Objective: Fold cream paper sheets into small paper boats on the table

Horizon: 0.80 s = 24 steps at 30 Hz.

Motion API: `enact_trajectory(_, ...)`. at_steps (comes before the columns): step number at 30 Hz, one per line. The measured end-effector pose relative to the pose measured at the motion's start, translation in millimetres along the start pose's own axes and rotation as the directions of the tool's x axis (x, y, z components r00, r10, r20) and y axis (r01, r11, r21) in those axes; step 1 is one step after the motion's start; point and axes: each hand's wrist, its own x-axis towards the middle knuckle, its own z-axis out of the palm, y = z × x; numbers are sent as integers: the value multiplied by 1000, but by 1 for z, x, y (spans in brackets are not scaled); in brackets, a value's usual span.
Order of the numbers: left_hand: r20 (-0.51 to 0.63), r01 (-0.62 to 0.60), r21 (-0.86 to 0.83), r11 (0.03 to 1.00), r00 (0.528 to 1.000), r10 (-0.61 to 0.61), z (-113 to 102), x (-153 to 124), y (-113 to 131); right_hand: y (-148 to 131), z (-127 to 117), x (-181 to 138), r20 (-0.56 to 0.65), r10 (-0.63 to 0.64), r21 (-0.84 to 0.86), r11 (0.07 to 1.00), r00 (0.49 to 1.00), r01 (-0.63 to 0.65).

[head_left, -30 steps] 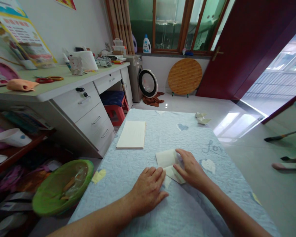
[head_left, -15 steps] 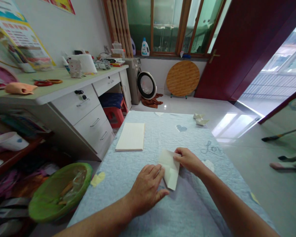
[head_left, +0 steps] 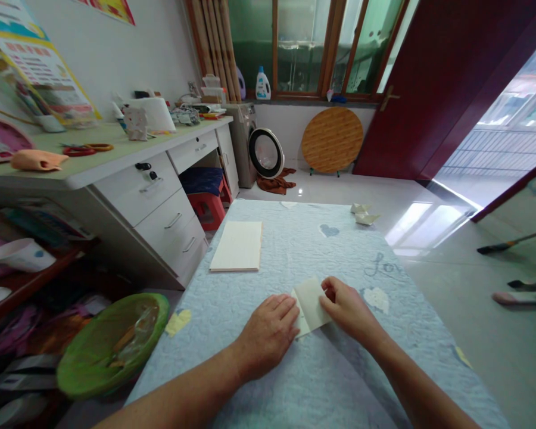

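Observation:
A small folded sheet of pale paper [head_left: 311, 304] lies on the cloth-covered table between my hands, with a crease near its left side. My left hand [head_left: 272, 328] rests flat on the paper's left part, fingers stretched out and hiding that edge. At the right edge, my right hand [head_left: 346, 307] is closed on the paper between thumb and fingers. Farther up the table to the left sits a pad of cream paper [head_left: 236, 246]. Folded paper shapes [head_left: 363, 214] stand by the far right corner.
The table's quilted light-blue cloth [head_left: 196, 363] carries heart and letter prints. A green basket [head_left: 111, 345] with a plastic bag inside stands low on the left. Beyond it is a white desk [head_left: 161, 208] with drawers, and past the table's far edge a washing machine [head_left: 243, 146] with its door open.
The paper has turned and now looks shorter and wider. My left hand has drawn its thumb in and flattened over the paper's left side. My right hand has moved slightly right and nearer.

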Motion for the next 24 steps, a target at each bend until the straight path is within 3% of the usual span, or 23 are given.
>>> enact_trajectory(6, 24, 4, 28, 1000, 1000, -4, 10, 1, -4, 8, 18, 11, -130, -39, 87, 995, 991, 51)
enact_trajectory(14, 106, -20, 31, 999, 994, 17, 11, 2, -9, 14, 23, 15, -119, -69, 32, 997, 990, 74)
enact_trajectory(18, 100, -34, 34, 999, 995, 30, 11, 3, -9, 13, 23, 12, -118, -234, -31, 972, 965, 232)
enact_trajectory(24, 58, 2, 55, 998, 998, -5, 15, 2, -7, 17, 23, 5, -131, -445, -164, 891, 886, 423)
